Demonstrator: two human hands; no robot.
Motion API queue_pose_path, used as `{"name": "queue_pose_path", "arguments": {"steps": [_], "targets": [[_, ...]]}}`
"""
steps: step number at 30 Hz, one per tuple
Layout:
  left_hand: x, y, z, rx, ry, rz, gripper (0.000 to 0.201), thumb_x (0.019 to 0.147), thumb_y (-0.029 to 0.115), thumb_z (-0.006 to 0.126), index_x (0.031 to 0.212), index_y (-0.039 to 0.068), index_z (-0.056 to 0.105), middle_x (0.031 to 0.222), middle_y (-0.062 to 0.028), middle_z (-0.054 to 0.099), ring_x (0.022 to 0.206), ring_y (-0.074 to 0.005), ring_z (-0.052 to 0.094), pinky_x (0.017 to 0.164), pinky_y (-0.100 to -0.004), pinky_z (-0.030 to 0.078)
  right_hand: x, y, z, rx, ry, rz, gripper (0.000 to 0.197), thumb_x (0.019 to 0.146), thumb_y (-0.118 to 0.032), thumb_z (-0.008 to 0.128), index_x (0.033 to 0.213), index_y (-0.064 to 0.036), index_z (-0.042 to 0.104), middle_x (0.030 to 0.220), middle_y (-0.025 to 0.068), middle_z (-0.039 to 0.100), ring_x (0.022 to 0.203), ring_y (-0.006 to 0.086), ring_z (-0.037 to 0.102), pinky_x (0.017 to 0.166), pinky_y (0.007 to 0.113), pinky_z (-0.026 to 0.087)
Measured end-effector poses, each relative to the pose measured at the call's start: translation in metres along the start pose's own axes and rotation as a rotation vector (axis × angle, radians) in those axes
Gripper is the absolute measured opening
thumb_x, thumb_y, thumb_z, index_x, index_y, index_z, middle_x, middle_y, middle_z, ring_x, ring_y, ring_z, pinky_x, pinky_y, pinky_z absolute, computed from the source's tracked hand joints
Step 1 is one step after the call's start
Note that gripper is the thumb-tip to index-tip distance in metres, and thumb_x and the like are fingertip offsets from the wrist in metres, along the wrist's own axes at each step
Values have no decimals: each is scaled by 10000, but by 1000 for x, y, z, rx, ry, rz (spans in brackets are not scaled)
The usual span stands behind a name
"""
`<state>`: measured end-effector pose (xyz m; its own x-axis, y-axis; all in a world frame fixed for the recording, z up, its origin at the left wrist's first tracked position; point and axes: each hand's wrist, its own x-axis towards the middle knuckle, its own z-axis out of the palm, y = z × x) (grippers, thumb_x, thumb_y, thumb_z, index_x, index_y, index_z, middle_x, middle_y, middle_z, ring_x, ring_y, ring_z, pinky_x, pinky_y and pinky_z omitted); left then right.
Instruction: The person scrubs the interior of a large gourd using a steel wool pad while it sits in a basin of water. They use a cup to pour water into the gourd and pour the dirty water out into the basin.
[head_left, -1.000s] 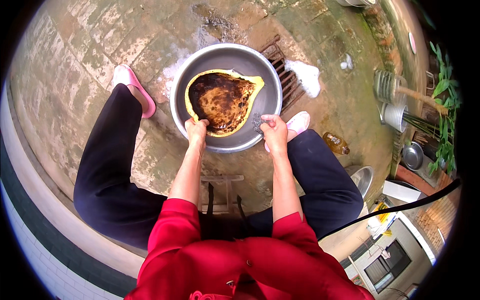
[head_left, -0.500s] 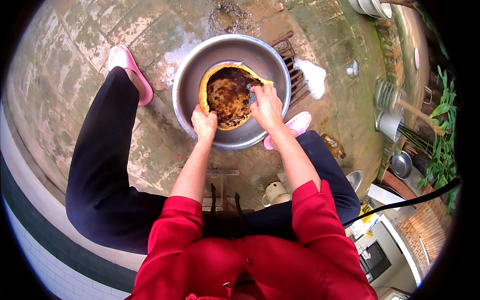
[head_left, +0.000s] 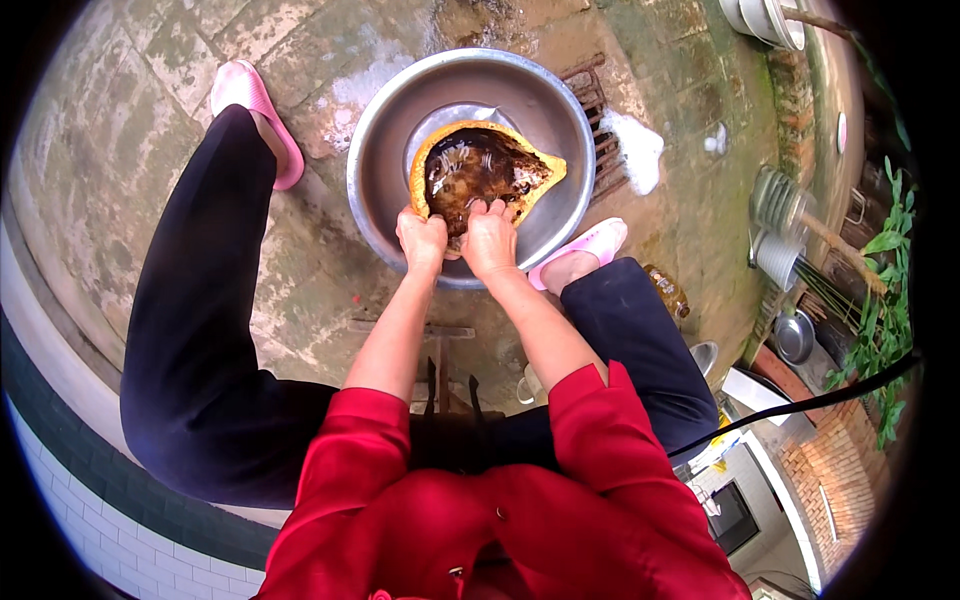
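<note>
A yellow-rimmed, bowl-like vessel (head_left: 548,176) with a pointed lip rests in a wide metal basin (head_left: 362,170). Its inside is stained dark brown and has a wet shine. My left hand (head_left: 422,238) grips the vessel's near left rim, thumb over the edge. Beside it, my right hand (head_left: 490,238) is closed, its fingers pressed against the inner wall near the front rim. The grey steel wool scourer seen in that hand earlier is now hidden under the fingers. The vessel's pointed lip faces right.
White foam (head_left: 632,150) lies by a rusty floor grate (head_left: 606,165) right of the basin. A bottle (head_left: 666,292) of amber liquid lies near my right leg. Pink shoes (head_left: 257,125) flank the basin. A small wooden stool (head_left: 448,331) stands in front of me.
My right hand has moved from the vessel's right side toward its near rim, close to my left hand. The pointed lip shows fully now, and the scourer has gone out of sight.
</note>
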<state>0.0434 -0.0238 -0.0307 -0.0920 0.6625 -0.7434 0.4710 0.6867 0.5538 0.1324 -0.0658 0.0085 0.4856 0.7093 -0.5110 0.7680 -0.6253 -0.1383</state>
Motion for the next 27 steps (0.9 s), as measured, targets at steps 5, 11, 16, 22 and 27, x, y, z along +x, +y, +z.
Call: {"name": "queue_pose_path", "arguments": {"steps": [5, 11, 16, 22, 27], "targets": [[0, -1, -5, 52, -50, 59, 277, 701, 55, 555, 955, -47, 595, 876, -274, 639, 921, -425, 614, 823, -437, 472, -4, -7, 5, 710, -234, 201, 263, 679, -109, 660, 922, -12, 640, 921, 234, 625, 872, 412, 608, 811, 481, 488], [-10, 20, -7, -78, -123, -116, 256, 718, 26, 542, 958, -49, 593, 877, -241, 655, 808, -382, 662, 673, -425, 551, 11, 39, -28, -237, -94, -317, 135, 782, -72, 567, 874, -6, 640, 1040, 179, 575, 980, 353, 534, 812, 426, 481], [-1, -1, -3, 29, -56, -1, 238, 713, 33, 544, 934, -40, 594, 859, -257, 652, 852, -405, 644, 739, -448, 517, 8, 35, -23, -201, 25, -231, 130, 782, -44, 549, 863, 45, 598, 962, 207, 549, 930, 345, 535, 761, 420, 501], [0, 7, -6, 106, -22, 109, 257, 706, 47, 559, 951, -19, 601, 896, -262, 648, 915, -419, 619, 817, -446, 479, -13, -10, 4, 514, -179, 201, 233, 657, -19, 625, 887, -18, 662, 850, 211, 590, 869, 367, 604, 792, 424, 485], [0, 3, -5, 50, -76, 36, 296, 720, 29, 546, 1007, -26, 586, 878, -251, 650, 857, -397, 647, 756, -448, 514, -10, 32, -30, 88, -143, -241, 124, 709, -8, 613, 826, -23, 651, 958, 178, 586, 930, 343, 570, 796, 420, 496]]}}
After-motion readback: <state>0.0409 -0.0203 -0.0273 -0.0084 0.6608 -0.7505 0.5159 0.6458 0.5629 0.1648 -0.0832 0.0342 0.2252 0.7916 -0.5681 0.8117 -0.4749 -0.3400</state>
